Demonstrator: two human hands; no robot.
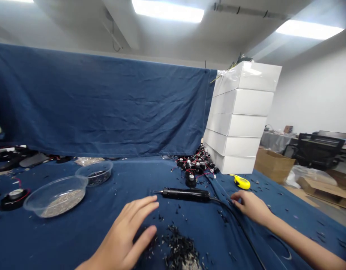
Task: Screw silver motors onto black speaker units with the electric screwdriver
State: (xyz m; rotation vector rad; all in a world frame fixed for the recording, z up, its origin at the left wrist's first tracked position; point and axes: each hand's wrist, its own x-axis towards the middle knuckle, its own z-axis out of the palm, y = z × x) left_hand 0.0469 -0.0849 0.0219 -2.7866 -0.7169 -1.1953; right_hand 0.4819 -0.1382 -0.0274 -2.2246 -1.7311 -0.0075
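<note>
My left hand [128,232] lies flat on the blue cloth, fingers stretched out toward a black electric screwdriver [186,194] and holding nothing. Its thumb rests beside a pile of small black scraps [180,249]. My right hand [250,205] rests on the cloth to the right, fingers loosely curled near the screwdriver's black cable [231,213]; I cannot see anything in it. A yellow utility knife [240,182] lies just beyond that hand.
Two clear plastic bowls [56,197] [94,172] sit at the left. A heap of small black motors with red wires [196,165] lies by a stack of white boxes [238,120]. A blue curtain hangs behind. Cardboard boxes [274,163] stand on the floor at right.
</note>
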